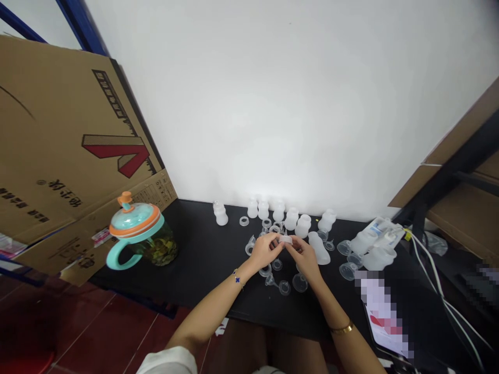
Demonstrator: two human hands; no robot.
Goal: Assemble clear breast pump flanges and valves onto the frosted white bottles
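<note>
My left hand (264, 250) and my right hand (304, 256) meet above the black table (202, 259), both pinching a small translucent plastic piece (286, 239) between their fingertips. Around them lie several clear caps and rings, such as a ring (244, 221) and a cap (284, 287). A row of small frosted white bottles (290, 218) stands behind the hands along the wall, and one bottle (319, 248) lies on its side just right of my right hand.
A glass jug with a teal and orange lid (137, 234) stands at the table's left end beside a large cardboard box (66, 150). More bottles and cups (366, 246) are piled at the right, near white cables (432, 275) and a phone (385, 317).
</note>
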